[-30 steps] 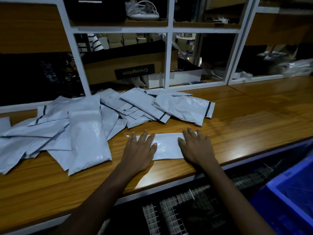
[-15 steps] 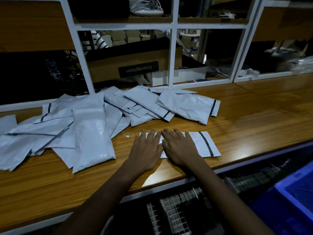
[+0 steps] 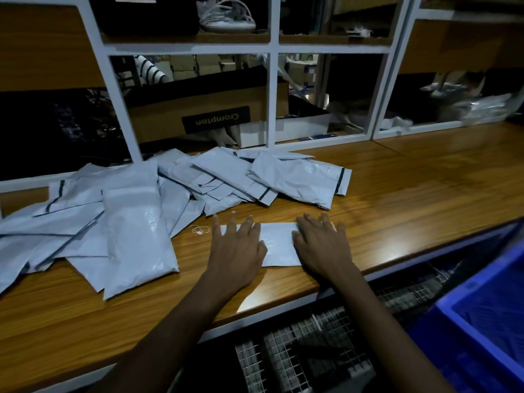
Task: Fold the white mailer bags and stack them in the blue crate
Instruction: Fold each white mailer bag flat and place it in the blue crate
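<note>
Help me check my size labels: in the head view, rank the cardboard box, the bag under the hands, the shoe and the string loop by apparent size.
1. cardboard box, though farther back and partly hidden by the frame
2. bag, partly covered
3. shoe, also far back
4. string loop

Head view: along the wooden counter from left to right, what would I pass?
A pile of white mailer bags → small string loop → left hand → right hand → blue crate. Both hands press one folded bag.
</note>
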A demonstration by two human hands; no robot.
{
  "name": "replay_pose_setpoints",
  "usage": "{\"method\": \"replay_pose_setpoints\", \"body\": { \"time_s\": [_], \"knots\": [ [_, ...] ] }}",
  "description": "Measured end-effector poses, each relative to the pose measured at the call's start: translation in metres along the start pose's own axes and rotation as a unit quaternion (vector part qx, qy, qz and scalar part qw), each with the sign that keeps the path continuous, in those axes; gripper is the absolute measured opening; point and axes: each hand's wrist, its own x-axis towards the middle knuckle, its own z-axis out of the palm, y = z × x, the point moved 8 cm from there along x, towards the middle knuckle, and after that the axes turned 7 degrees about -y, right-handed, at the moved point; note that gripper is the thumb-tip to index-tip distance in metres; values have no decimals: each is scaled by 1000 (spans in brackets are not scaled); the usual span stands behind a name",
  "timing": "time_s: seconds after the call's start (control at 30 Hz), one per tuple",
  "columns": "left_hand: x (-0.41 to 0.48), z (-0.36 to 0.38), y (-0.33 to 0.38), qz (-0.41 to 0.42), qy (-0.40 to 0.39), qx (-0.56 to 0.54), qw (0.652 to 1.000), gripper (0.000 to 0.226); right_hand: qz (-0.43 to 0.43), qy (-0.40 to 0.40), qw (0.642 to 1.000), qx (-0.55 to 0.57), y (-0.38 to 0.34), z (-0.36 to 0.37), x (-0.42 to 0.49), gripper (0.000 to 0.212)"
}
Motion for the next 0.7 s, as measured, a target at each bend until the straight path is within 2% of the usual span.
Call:
{"method": "replay_pose_setpoints", "body": {
  "time_s": [0.07,0.17,0.3,0.37,0.43,0.5,0.57,0.7],
  "knots": [
    [7,-1,18,36,9,-13,999,58,-63,-4,998,8,-19,0,1,74],
    [14,9,30,66,-12,-42,997,85,-100,-21,995,-12,-24,12,0,86],
    [10,18,6,51,-36,-82,995,96,-7,-56,997,43,13,16,1,65],
    [5,19,-5,35,-44,-87,995,97,15,-60,997,47,19,12,-1,64],
    [1,20,-9,28,-47,-95,994,93,4,-51,997,53,16,9,-3,67],
    [0,18,-10,22,-38,-112,993,76,-51,-55,994,73,4,3,-4,84],
    [1,16,-11,17,-24,-119,992,61,-115,-95,984,93,-9,-2,-5,96],
    [2,18,-13,15,-7,-127,992,58,-149,-153,975,56,-17,-8,2,97]
  ]
}}
